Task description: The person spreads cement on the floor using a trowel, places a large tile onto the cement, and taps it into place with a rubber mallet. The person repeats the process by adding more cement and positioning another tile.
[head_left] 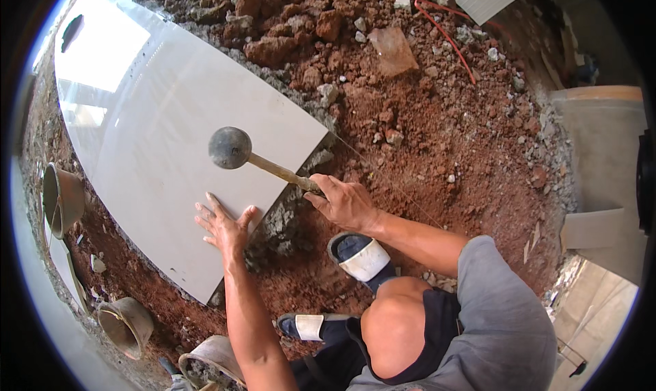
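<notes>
A rubber mallet with a round dark grey head and a wooden handle is in my right hand, whose fingers wrap round the handle's end. Its head appears over a large glossy off-white tile; whether it touches the surface I cannot tell. My left hand lies with spread fingers on the tile near its close right edge and holds nothing. Grey mortar shows along that edge, beside the red soil. Light reflects brightly off the tile's far left part.
Loose red soil and rubble cover the ground on the right, with an orange-red cord on top. Buckets stand at the left, one a grey bucket. My sandalled foot is close to the tile. A thin string crosses the soil.
</notes>
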Available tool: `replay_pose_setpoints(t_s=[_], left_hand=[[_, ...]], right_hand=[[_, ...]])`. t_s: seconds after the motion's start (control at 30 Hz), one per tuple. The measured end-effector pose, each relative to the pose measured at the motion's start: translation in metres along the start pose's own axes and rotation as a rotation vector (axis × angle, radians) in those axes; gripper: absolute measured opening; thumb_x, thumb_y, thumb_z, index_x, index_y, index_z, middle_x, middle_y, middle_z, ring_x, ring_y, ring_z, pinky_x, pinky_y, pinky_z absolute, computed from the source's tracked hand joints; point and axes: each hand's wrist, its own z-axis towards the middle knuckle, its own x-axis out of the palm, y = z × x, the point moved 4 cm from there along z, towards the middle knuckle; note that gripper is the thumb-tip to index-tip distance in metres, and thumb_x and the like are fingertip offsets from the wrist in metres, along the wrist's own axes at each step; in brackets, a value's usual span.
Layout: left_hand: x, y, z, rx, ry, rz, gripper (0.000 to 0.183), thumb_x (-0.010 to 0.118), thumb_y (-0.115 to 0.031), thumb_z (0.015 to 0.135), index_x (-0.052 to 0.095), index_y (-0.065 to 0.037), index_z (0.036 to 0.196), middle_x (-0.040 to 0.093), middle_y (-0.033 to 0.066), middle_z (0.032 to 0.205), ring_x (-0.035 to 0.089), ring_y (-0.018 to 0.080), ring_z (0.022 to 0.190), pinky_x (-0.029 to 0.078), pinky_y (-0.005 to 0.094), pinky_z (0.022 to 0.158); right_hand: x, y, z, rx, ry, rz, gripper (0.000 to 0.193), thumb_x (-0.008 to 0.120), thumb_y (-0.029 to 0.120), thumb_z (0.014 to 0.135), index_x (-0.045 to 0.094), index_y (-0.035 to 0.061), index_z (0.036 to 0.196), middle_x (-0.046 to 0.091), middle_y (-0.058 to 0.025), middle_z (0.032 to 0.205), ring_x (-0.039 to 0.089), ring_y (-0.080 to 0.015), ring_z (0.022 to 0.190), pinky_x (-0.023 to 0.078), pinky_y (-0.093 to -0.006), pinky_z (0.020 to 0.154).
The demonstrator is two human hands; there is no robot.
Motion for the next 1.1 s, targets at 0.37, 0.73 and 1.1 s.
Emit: replay_pose_setpoints(t_s=[0.37, 0.73, 1.1], left_hand=[[0.001, 0.002, 0.001, 0.020, -0.001, 0.007, 0.121, 0.075, -0.066, 0.063, 0.008, -0.023, 0.154, 0.000, 0.0189, 0.159, -0.001, 0.0432, 0.145, 0.015, 0.0723, 0.105], [-0.004, -0.004, -0.002, 0.015, -0.010, 0.005, 0.118, 0.077, -0.061, 0.064, 0.011, -0.022, 0.154, 0.003, 0.0214, 0.158, 0.001, 0.0443, 0.145, 0.015, 0.0713, 0.107], [-0.005, -0.005, -0.003, -0.006, -0.009, -0.008, 0.116, 0.078, -0.059, 0.064, 0.013, -0.023, 0.154, 0.004, 0.0200, 0.158, 0.001, 0.0429, 0.145, 0.012, 0.0704, 0.108]], right_hand=[[0.000, 0.002, 0.016, 0.042, -0.021, -0.015, 0.027, 0.054, 0.031, 0.096, 0.044, 0.0059, 0.096, 0.065, -0.0171, 0.077, 0.066, -0.0374, 0.065, 0.055, -0.0446, 0.050], [0.003, -0.005, 0.019, 0.102, 0.033, 0.000, 0.032, 0.050, 0.037, 0.097, 0.045, 0.0055, 0.098, 0.065, -0.0214, 0.072, 0.066, -0.0417, 0.065, 0.053, -0.0526, 0.052], [0.009, 0.011, 0.018, 0.062, 0.006, 0.009, 0.033, 0.053, 0.038, 0.096, 0.046, 0.0056, 0.095, 0.063, -0.0198, 0.068, 0.065, -0.0410, 0.063, 0.053, -0.0485, 0.050]])
